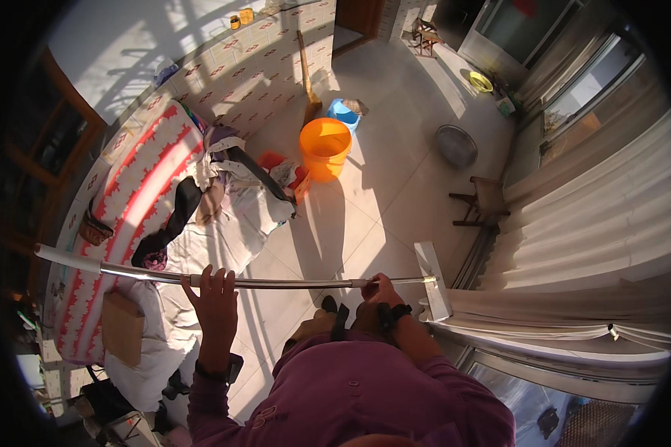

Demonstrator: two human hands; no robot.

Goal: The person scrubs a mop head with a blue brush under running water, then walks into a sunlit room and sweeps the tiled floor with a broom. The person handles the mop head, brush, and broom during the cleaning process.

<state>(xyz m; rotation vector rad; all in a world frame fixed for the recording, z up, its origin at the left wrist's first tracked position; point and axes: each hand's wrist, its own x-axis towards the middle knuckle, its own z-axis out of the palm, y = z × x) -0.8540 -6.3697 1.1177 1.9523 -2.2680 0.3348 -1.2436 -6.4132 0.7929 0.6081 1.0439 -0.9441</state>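
A long metal pole (291, 284) with a pale grip (67, 258) at its left end lies across my front. At its right end is a flat, pale head (433, 281), like that of a flat mop or squeegee. My right hand (381, 290) is closed around the pole close to that head, just past a joint collar. Further left, my left hand (217, 307) rests its straight, spread fingers over the pole without wrapping it. Beneath the left part of the pole is a couch or bed with a red and white floral cover (140, 190) and white bedding (229, 223).
Ahead on the tiled floor stand an orange bucket (325, 159), a blue bin (344, 114) and a red basket (299, 187). A metal basin (456, 146) and a folding stool (485, 202) are to the right, near the curtain (592, 223). A cardboard box (122, 329) lies at left.
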